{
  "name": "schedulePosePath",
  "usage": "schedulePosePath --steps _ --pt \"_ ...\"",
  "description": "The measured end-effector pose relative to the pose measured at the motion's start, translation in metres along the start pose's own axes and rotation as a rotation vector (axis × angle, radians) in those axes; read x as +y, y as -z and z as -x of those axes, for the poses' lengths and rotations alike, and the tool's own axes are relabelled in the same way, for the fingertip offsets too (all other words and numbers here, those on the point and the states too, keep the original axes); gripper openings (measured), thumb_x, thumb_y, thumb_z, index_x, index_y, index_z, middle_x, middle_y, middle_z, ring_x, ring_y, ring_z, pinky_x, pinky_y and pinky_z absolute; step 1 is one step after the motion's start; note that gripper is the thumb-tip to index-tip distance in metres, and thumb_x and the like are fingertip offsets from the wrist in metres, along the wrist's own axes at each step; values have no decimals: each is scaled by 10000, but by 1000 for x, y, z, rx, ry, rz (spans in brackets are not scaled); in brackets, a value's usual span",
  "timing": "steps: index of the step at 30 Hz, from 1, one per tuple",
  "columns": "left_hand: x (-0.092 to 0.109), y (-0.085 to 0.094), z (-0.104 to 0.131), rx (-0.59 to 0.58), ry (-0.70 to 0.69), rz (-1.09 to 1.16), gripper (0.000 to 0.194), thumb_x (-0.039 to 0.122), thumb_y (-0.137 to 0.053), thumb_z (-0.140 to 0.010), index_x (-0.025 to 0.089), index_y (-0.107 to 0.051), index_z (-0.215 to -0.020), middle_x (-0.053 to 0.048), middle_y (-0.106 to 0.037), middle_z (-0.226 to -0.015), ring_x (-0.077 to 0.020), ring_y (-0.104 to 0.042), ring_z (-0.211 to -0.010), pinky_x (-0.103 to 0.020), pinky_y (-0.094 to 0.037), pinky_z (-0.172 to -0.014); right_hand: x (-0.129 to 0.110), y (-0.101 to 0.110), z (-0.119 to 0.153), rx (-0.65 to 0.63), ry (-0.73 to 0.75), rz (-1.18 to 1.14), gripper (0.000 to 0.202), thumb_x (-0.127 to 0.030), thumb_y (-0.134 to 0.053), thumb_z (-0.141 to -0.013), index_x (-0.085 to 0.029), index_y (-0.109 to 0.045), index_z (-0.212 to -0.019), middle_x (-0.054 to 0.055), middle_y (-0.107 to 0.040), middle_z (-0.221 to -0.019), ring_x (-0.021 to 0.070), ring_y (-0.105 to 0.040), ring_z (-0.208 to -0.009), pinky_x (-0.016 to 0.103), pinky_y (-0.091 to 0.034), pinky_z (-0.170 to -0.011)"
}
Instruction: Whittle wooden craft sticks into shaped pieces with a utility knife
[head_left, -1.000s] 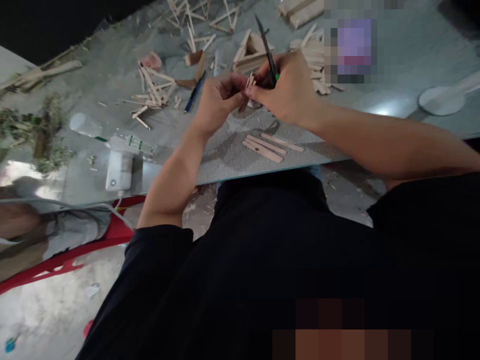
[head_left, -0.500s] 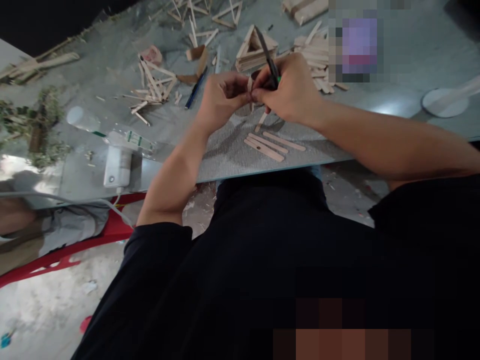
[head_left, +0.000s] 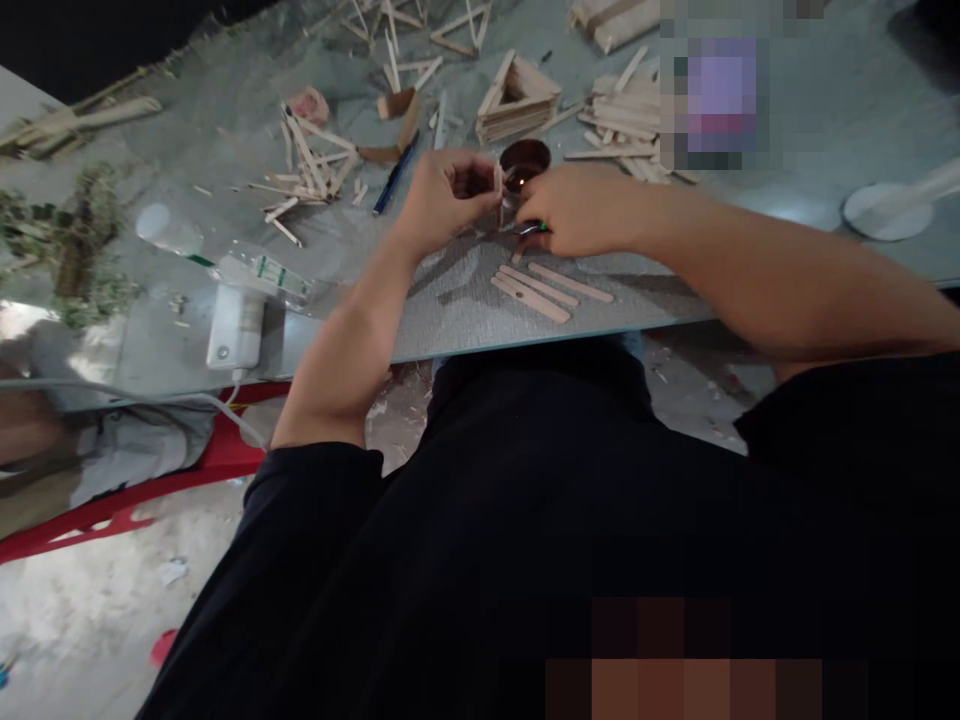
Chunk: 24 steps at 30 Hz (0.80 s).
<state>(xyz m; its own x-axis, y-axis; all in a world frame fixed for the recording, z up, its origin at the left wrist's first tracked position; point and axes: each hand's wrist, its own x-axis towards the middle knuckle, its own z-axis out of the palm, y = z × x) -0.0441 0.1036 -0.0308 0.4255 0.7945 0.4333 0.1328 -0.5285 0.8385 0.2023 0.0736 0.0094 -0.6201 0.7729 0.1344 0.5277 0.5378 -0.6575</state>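
My left hand [head_left: 456, 192] pinches a small pale wooden stick [head_left: 499, 188], held upright over the table. Close to its right, my right hand [head_left: 559, 210] is closed around a dark tool [head_left: 531, 229] whose tip points left, below the held stick; most of the tool is hidden by the fingers. Just behind both hands stands a round dark reddish-brown cup [head_left: 525, 155] with a small orange glow at its front. Several flat wooden sticks [head_left: 540, 292] lie side by side near the table edge, one with a dark spot.
Behind the cup sits a stacked triangle of sticks [head_left: 519, 100], with a stick pile [head_left: 622, 115] to its right. Left are a blue pen [head_left: 395, 178], stick frames [head_left: 311, 165], a clear bottle [head_left: 225, 262], a white device [head_left: 235, 328] with a cable, and dried greenery [head_left: 82, 240].
The dark tool has swung from pointing up and back to lying low, pointing left. My right hand has turned and lowered slightly, uncovering the cup. My left hand stays nearly in place.
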Motion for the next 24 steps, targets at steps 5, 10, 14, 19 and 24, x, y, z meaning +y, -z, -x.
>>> schedulePosePath --steps 5,10,14,19,24 --pt "-2 2 -1 -5 10 7 318 554 -1000 -707 334 -837 -869 -17 -812 -871 -248 -735 -823 -465 -610 -815 -10 2 4 -185 51 358 214 -49 -885 -874 -199 -732 -867 21 -810 -1118 223 -750 -1103 341 -548 -996" --pt "-2 3 -1 5 34 -2 402 654 -981 -722 325 -820 -890 -2 -813 -886 -217 -728 -870 -454 -597 -833 -27 25 17 -33 44 340 203 -138 -862 -920 -213 -775 -1087 68 -817 -1048 284 -777 -1019 431 -585 -982" --pt "-2 7 -3 26 29 -1 393 632 -983 -736 339 -820 -941 6 -829 -939 -223 -756 -929 -449 -616 -880 -29 43 22 62 40 122 123 -234 -795 -972 -216 -806 -1093 38 -802 -886 214 -755 -819 373 -621 -823" --pt "-1 1 -7 44 17 26 419 690 -1013 -615 408 -828 -864 12 -824 -874 -252 -737 -872 -472 -602 -808 -25 43 17 189 -15 -68 69 -206 -857 -816 -217 -858 -885 27 -764 -773 186 -650 -705 348 -546 -714" --pt "17 -17 3 82 4 43 436 729 -951 -744 329 -838 -875 -28 -805 -876 -242 -721 -845 -460 -573 -777 -25 26 14 235 -4 -163 103 -178 -829 -772 -224 -844 -863 6 -719 -731 167 -575 -654 333 -457 -644"
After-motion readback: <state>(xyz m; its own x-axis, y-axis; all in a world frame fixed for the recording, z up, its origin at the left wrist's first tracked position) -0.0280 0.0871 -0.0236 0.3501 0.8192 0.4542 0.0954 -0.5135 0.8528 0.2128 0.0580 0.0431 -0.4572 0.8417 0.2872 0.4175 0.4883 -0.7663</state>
